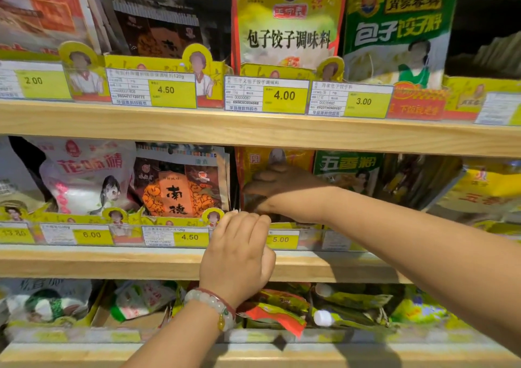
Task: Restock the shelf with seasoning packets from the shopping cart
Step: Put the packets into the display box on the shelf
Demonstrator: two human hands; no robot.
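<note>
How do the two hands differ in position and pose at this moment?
The right hand reaches deep into the middle shelf, fingers spread on the yellow packets; the left hand stays at the shelf front, fingers curled. The right hand is shadowed, the left hand lit. Both work the same slot.

Light falls from above and in front of the middle wooden shelf board (141,263), whose front edge is evenly bright. Behind that edge the bay darkens quickly. The right hand (282,190), reaching in above the board, is in deep shade and looks brown and murky, while the left hand (239,255) in front of the board is well lit. Arm shadows lie on the board's right part and on the lowest board below it. Above, the price labels (284,96) read sharply; far left and right of the board, packets smear and bend with wide-angle distortion.
</note>
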